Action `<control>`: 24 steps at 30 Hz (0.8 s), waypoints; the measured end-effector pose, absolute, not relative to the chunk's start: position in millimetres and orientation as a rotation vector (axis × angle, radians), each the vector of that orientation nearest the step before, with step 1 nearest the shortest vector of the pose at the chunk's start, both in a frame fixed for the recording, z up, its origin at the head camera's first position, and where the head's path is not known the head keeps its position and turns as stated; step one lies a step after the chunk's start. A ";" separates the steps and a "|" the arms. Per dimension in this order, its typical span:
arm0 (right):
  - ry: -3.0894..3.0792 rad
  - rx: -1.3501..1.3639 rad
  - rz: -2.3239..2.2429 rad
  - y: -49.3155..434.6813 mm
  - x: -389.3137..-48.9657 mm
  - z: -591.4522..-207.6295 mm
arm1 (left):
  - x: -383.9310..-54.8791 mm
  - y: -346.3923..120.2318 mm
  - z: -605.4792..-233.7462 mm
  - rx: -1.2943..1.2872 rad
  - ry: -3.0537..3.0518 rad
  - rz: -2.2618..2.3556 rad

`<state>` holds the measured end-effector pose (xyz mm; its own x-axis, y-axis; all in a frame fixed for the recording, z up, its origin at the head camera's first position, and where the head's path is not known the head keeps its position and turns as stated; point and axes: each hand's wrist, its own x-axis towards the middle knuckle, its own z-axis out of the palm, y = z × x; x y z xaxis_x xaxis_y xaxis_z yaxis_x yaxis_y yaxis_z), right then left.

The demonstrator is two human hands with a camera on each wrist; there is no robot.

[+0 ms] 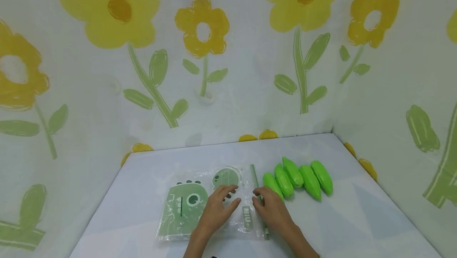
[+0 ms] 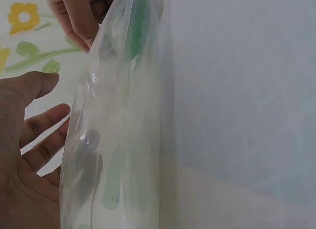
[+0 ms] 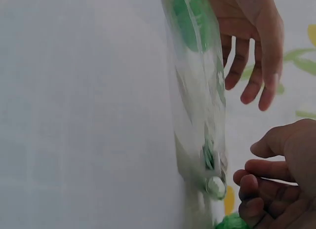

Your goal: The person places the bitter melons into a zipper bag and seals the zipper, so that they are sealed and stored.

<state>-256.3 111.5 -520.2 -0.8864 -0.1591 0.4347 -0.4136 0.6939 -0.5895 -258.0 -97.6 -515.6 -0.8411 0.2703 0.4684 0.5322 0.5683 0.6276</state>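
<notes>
A clear plastic slider bag, printed with green dinosaur shapes, lies flat on the white table. Its green closure strip runs along the right side, with a small slider at the near end. Above the middle of the bag is my left hand, thumb and fingers apart and nothing between them. My right hand is over the closure strip, its fingers loosely bent. In the right wrist view, a gap shows between the right thumb and fingers, beside the bag's edge.
Several bright green, long tapered objects with a shiny surface lie side by side to the right of the bag, close beyond my right hand. White walls with printed yellow flowers enclose the table at the back and sides.
</notes>
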 end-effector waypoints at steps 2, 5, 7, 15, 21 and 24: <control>-2.551 0.432 1.014 114.1 -259.2 -520.5 | -258.1 -98.0 -515.9 -0.652 -2.482 -1.158; -2.571 0.427 0.973 117.7 -263.2 -519.8 | -258.6 -98.5 -515.9 -0.642 -2.486 -1.164; -2.599 0.418 0.924 119.7 -265.1 -518.8 | -258.7 -98.8 -516.1 -0.636 -2.497 -1.172; -2.704 0.375 0.776 122.6 -269.1 -514.6 | -255.9 -99.9 -517.7 -0.631 -2.499 -1.206; -2.778 0.326 0.805 124.1 -268.7 -511.5 | -255.8 -101.0 -519.6 -0.660 -2.426 -1.191; -2.784 0.340 0.772 123.6 -268.4 -511.5 | -255.7 -102.0 -519.7 -0.650 -2.407 -1.185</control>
